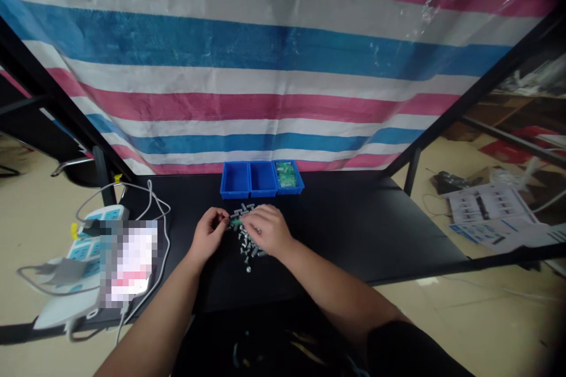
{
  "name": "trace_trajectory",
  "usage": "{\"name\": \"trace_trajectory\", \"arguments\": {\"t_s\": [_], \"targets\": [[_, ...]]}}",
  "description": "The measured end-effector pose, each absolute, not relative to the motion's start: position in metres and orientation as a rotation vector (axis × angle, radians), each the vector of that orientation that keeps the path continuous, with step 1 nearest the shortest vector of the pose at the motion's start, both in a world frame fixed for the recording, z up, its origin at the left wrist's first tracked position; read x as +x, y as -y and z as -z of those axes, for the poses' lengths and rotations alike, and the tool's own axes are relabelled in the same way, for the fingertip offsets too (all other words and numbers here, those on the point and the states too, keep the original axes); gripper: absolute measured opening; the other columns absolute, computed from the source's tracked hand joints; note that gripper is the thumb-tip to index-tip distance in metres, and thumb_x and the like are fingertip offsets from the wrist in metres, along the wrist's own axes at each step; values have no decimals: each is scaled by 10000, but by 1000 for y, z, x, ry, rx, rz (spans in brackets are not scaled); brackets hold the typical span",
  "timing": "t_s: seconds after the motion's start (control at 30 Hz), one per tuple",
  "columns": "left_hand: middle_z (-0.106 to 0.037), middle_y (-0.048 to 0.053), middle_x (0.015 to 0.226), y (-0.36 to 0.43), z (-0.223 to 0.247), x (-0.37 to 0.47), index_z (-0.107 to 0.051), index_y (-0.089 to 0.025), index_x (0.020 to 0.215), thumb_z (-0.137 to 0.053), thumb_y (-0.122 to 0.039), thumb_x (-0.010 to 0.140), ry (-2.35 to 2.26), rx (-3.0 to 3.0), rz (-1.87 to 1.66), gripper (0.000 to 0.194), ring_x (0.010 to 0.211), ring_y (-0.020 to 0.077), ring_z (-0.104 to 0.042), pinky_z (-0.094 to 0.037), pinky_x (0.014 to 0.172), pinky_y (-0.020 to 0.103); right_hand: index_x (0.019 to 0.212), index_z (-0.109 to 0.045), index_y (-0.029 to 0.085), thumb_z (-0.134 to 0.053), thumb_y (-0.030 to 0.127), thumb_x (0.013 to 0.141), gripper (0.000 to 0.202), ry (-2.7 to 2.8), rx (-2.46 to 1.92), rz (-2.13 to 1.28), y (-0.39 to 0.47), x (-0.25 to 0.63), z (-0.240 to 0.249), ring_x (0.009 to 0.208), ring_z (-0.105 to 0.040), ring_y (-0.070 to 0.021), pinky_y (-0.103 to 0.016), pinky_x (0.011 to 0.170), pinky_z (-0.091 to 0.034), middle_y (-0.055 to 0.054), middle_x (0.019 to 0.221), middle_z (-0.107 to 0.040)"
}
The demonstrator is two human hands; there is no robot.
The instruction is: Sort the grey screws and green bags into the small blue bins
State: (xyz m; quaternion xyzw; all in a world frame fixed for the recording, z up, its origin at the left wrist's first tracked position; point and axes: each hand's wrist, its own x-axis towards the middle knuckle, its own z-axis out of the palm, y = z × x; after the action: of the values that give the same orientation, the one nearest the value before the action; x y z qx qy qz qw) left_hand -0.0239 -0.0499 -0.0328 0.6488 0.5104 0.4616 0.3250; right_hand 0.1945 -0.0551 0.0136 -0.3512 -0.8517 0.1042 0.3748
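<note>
Low over the black tabletop, my left hand (pixel 210 232) is closed, thumb and forefinger pinched at the left end of a small green piece (pixel 237 222). My right hand (pixel 269 230) curls over from the other side with its fingertips closed at the piece's right end. Whether the piece is a packet or a plastic part is too small to tell. Beneath and between both hands lies a loose pile of silvery screws (pixel 246 245) and grey cylindrical pieces (pixel 241 210), partly covered by my right hand.
Behind the pile stand three joined blue bins (pixel 236 195); the right one holds green packets (pixel 286 174). On the left lie a white power strip (pixel 84 247), looping cables (pixel 167 230) and a blurred-out device (pixel 132 259). A striped sheet (pixel 274 70) hangs behind the black table (pixel 354 230).
</note>
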Motion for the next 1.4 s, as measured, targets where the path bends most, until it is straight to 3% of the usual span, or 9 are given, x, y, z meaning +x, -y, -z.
{"name": "trace_trajectory", "arguments": {"t_s": [0.2,0.4,0.57,0.67,0.77,0.9,1.03,1.13,1.4], "targets": [[-535,22,799,49,33,-23,-629,-191,908,-579,-327,892,-1374,1798,-1181,147,722,159,-503,-408,679,269,1106,-713,243,-441,341,994,310,1697,-1329,2,-12,270,-40,1151,-629,-269,-447,1019,-486,-107,1182,-703],[-592,95,1117,60,19,-19,-629,-213,1033,-657,-339,830,-1276,2176,-1079,241,1098,258,-545,-416,985,391,1024,-736,205,-492,346,963,289,1920,-1384,-6,-57,306,-34,1059,-654,-254,-394,994,-492,-100,1084,-734],[-442,119,1485,77,8,-13,-568,-255,1269,-743,-540,743,-1158,2443,-813,624,1434,356,-309,-208,1175,520,1060,-718,207,-563,371,935,258,1934,-1434,15,-20,312,-26,1123,-590,-281,-441,1041,-428,-111,1144,-691],[-319,107,1590,84,4,-5,-500,-280,1386,-708,-730,684,-1107,2572,-600,859,1491,383,-192,11,1197,602,1040,-693,214,-623,404,906,242,2090,-1420,-271,29,311,-23,924,-623,-228,-375,896,-499,-80,1002,-675],[-213,98,1637,87,5,2,-414,-310,1481,-631,-841,663,-1112,2659,-454,1000,1502,393,-152,161,1147,648,1253,-610,224,-784,428,772,551,2258,-1426,-632,74,304,-15,889,-632,-215,-340,802,-521,-69,1052,-658],[-141,77,1655,85,11,10,-361,-342,1526,-552,-804,776,-1207,2724,-392,902,1516,374,-119,164,1135,671,1270,-607,215,-785,273,764,540,2303,-1467,-692,99,296,-7,1088,-614,-271,-393,945,-483,-100,1175,-648],[-134,57,1657,78,17,15,-347,-358,1535,-528,-710,860,-1329,2724,-405,783,1522,346,-121,86,1163,673,1192,-656,227,-703,196,817,379,2212,-1435,-767,92,302,-7,1031,-654,-254,-398,931,-491,-83,1142,-686],[-159,45,1653,74,18,17,-335,-368,1538,-535,-715,850,-1355,2700,-410,796,1517,343,-148,53,1168,682,1152,-670,242,-627,225,884,272,2040,-1356,-825,74,315,-9,955,-681,-214,-363,886,-514,-57,1074,-710],[-248,62,1627,76,16,15,-365,-345,1518,-569,-694,831,-1345,2686,-471,797,1499,338,-217,177,1124,686,1189,-525,249,-667,413,858,396,1703,-1280,-558,-44,336,-27,806,-678,-194,-336,750,-552,-26,935,-689]]}}
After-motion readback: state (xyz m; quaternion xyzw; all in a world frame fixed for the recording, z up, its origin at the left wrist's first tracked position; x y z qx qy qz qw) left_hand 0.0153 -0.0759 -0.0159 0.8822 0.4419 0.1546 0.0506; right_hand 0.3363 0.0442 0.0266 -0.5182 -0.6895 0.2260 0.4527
